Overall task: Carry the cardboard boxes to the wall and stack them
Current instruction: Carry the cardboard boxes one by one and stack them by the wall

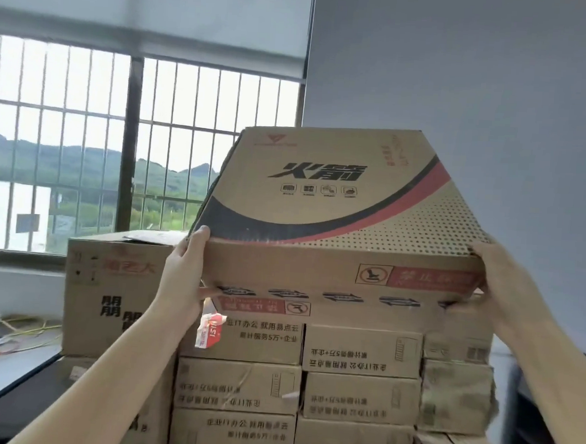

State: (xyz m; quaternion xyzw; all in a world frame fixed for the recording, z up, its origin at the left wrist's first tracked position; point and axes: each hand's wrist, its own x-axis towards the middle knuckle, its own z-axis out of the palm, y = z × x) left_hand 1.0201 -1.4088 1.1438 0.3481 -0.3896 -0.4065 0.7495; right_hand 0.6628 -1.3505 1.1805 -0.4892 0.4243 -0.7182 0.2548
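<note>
A: Cardboard status, please. Where is the load?

B: The flat cardboard box (340,204) is held tilted above the stack of cartons (329,392) against the grey wall (465,78). Its near edge sits just over a like box (365,313) that tops the stack; contact cannot be confirmed.

A: Grip state?

B: The left hand (184,273) clamps the near left corner, thumb over the top edge, fingers underneath. The right hand (500,286) clamps the near right corner the same way.

A: Progress?

B: Judged late-stage for this box: several tiers already stand at the wall, and a larger carton (115,293) stands beside them by the window (83,147). Remaining: lower, square up, release. Whether further boxes wait is not visible.

A: Markings?

B: Top face: large black characters "火箭", four small icons, black and red swoosh, dot pattern. Front edge: a red no-step warning panel, text blurred. Lower cartons read "企业IT办公 就用易点云", several inverted. A small red-and-white packet (209,333) hangs at the stack's left; its print is not legible.
</note>
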